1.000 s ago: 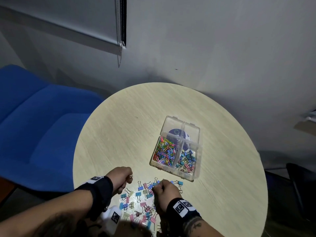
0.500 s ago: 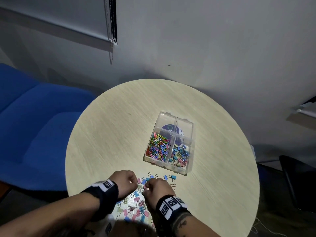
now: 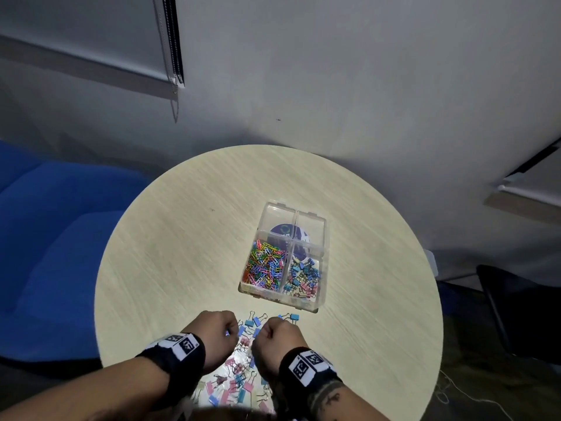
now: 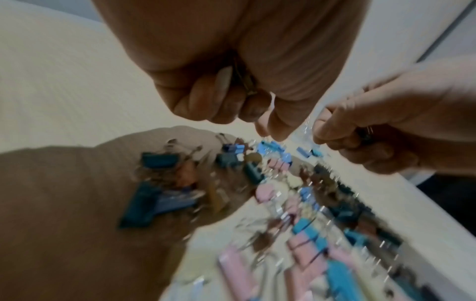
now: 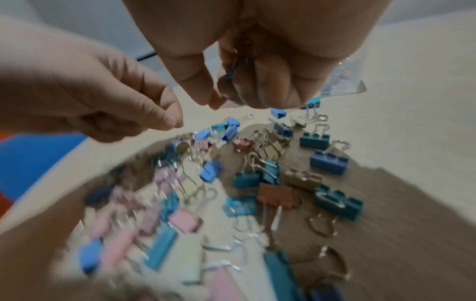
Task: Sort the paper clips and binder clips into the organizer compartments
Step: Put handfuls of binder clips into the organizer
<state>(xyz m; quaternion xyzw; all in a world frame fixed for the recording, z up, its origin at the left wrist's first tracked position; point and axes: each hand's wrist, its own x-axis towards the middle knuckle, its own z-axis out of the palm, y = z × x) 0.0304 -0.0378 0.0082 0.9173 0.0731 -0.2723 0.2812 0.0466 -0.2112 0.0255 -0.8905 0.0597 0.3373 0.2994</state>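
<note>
No readable writing anywhere: the black wristbands (image 3: 179,354) carry only square black-and-white marker patterns, and a round dark-blue label (image 3: 288,235) shows through the organizer (image 3: 322,294) floor, its print too small to read.

My left hand (image 3: 217,337) is curled into a loose fist, low centre of the head view, and in the left wrist view something thin and metallic sits tucked in the palm, probably clips, though blur keeps me from being sure. My right hand (image 3: 277,341) sits just beside it, fingers curled round a blue binder clip (image 5: 233,69) seen in the right wrist view.

Between and below my hands lies the loose pile of binder clips (image 3: 239,381), pink, blue, teal and cream, running down to the table's near edge at the bottom of the frame. Two blue ones lie just above my right knuckles.

The round table (image 3: 182,253) has plenty of bare wood on its left half and along the right rim. A blue seat (image 3: 51,238) fills the left of the frame.

The clear organizer sits right of centre, above the pile and apart from it. Its lower-left compartment holds the colourful paper clips (image 3: 265,267), its lower-right holds sorted binder clips (image 3: 303,278), and the two upper compartments show only the label beneath.
</note>
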